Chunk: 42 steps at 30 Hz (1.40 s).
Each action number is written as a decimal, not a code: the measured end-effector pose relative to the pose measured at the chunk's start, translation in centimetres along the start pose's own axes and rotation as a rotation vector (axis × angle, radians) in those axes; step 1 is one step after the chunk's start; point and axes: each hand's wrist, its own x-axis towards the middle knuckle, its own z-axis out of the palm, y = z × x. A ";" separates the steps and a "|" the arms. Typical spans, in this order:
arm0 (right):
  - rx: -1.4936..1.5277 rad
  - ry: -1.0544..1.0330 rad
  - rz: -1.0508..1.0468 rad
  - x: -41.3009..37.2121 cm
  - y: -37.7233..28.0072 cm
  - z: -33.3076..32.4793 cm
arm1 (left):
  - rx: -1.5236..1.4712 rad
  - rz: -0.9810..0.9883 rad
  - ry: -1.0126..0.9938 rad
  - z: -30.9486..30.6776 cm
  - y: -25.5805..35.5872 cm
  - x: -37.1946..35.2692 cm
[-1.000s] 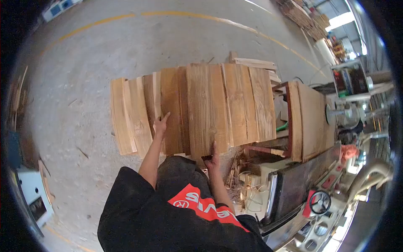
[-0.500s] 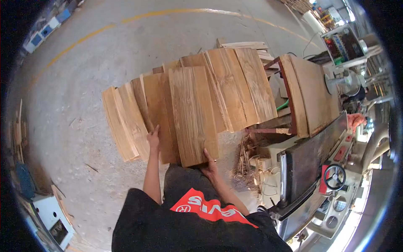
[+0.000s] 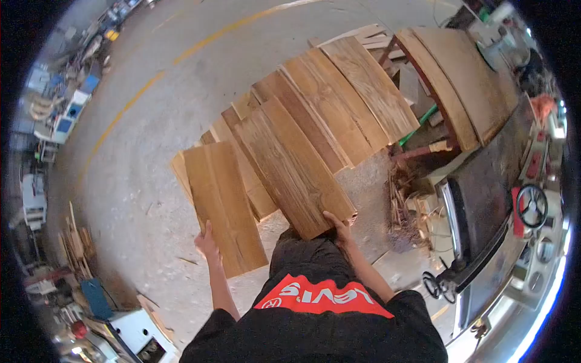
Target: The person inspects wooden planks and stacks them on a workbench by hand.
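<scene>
My left hand point(image 3: 207, 243) grips the left edge of a brown wooden board point(image 3: 223, 209), which hangs tilted at the left end of a row of boards. Its thumb lies on the board's face; the other fingers are mostly behind it. My right hand point(image 3: 340, 230) holds the lower right corner of a streaked board point(image 3: 293, 169), thumb on top, close to my lap. Behind these two, more boards lie overlapping in a slanted row, among them a wide brown board point(image 3: 336, 106) and a streaked one point(image 3: 372, 88) at the right end.
A machine with a dark flat bed point(image 3: 484, 193) and a black handwheel point(image 3: 532, 206) stands at the right. Beyond the row is a wood-topped table point(image 3: 463, 78). Scrap strips point(image 3: 402, 206) are heaped below it. At lower left sits a white box point(image 3: 142, 336).
The brown board in my left hand has moved left and down, apart from the streaked board. The streaked board now slants with its top to the left. The whole view has turned leftward.
</scene>
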 end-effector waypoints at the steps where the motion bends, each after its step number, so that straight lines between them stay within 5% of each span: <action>1: -0.022 0.009 -0.005 -0.1 -0.7 0.8 | -0.108 0.014 -0.022 -0.7 0.2 -0.5; 5: -0.065 0.047 0.007 3.3 -0.1 0.7 | -0.514 -0.021 -0.124 -1.3 2.6 -1.5; 10: -0.114 0.019 -0.078 5.9 0.4 1.1 | -0.527 0.069 -0.299 1.8 9.7 -0.9; 14: -0.157 0.122 -0.108 7.0 -0.2 1.1 | -0.497 -0.019 -0.348 8.9 9.1 2.0; 19: -0.492 0.307 -0.221 7.3 -0.3 1.5 | -0.562 -0.200 -0.374 16.2 6.6 -4.5; 21: -0.654 0.201 -0.283 6.4 -0.4 0.9 | -0.714 -0.105 -0.380 17.8 6.3 -8.6; 22: -0.382 0.053 -0.245 5.9 -0.3 0.7 | -0.790 -0.057 -0.390 17.9 6.4 -9.7; 25: 0.370 -0.355 -0.031 4.9 0.2 -1.4 | -0.196 -0.074 -0.793 14.4 7.9 -8.5; 28: 0.385 -0.485 0.031 5.1 1.3 -4.0 | 0.428 -0.259 -1.098 11.1 14.7 -5.7; 30: 0.185 -0.146 -0.043 4.6 2.8 -1.3 | 0.776 0.109 -0.996 10.9 17.8 -0.6; 31: -0.261 -0.170 -0.295 2.6 1.5 -0.1 | 0.805 0.302 -0.721 11.5 18.6 2.8; 33: -0.296 0.015 -0.250 2.0 1.5 2.2 | 0.942 0.425 -0.460 12.7 24.6 6.3; 35: -0.320 0.127 -0.261 2.1 2.1 2.9 | 0.562 0.771 -0.301 16.6 23.2 14.5; 38: -0.190 0.165 -0.319 2.8 2.0 3.4 | 0.325 0.432 -0.920 22.7 19.8 26.6; 39: -0.065 0.163 -0.250 2.1 1.3 4.9 | 0.248 0.352 -0.938 23.5 18.1 27.2; 42: -0.298 0.246 -0.279 6.0 4.7 2.4 | 0.404 0.566 -1.053 23.0 21.8 21.0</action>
